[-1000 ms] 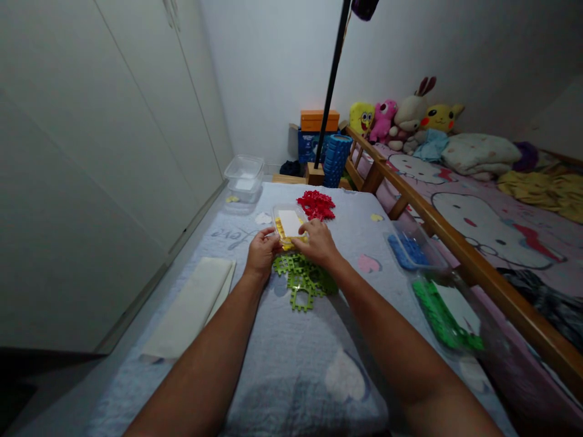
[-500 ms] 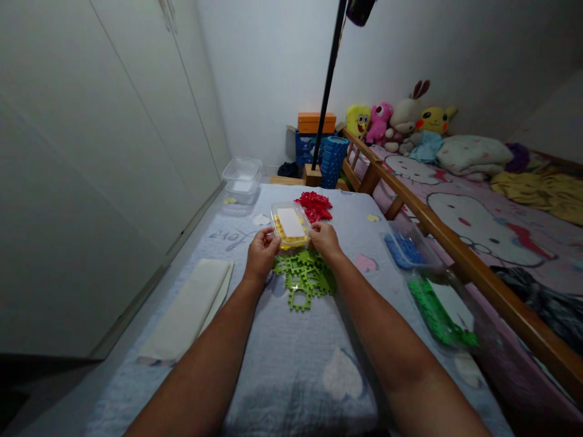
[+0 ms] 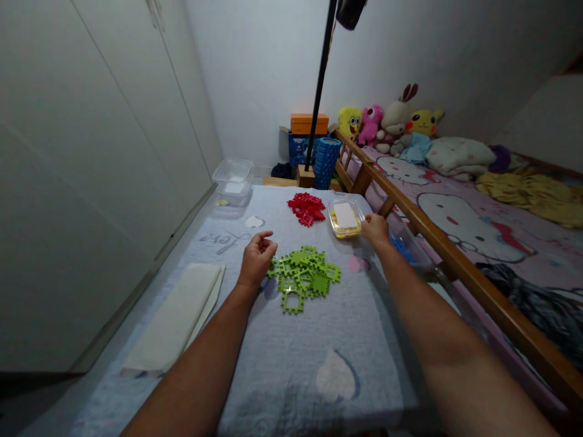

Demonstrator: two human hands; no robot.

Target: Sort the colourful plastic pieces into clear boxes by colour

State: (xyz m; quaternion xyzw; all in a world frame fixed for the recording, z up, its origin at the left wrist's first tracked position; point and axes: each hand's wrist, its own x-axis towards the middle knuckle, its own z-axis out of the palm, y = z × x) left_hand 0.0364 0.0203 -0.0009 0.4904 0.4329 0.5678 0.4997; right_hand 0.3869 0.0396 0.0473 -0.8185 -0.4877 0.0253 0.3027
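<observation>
My right hand (image 3: 376,230) pinches the near right edge of a clear plastic container (image 3: 346,217) with a white label and yellow pieces inside. It is at the right of the cloth-covered table. My left hand (image 3: 258,258) holds nothing; its fingers are loosely curled and apart, just left of the heap of light green interlocking pieces (image 3: 303,276). Beyond that heap lies a smaller pile of red pieces (image 3: 306,209). A container with blue pieces (image 3: 404,246) stands at the right edge, partly hidden by my right forearm.
Stacked clear containers (image 3: 234,179) stand at the far left corner. A folded cream sheet (image 3: 177,318) lies at the left. The bed's wooden rail (image 3: 437,249) runs along the right side. A black pole (image 3: 321,85) rises behind the table.
The container of yellow pieces has moved right, from between both hands to my right hand alone. My left hand has let go of it. The green heap is now uncovered.
</observation>
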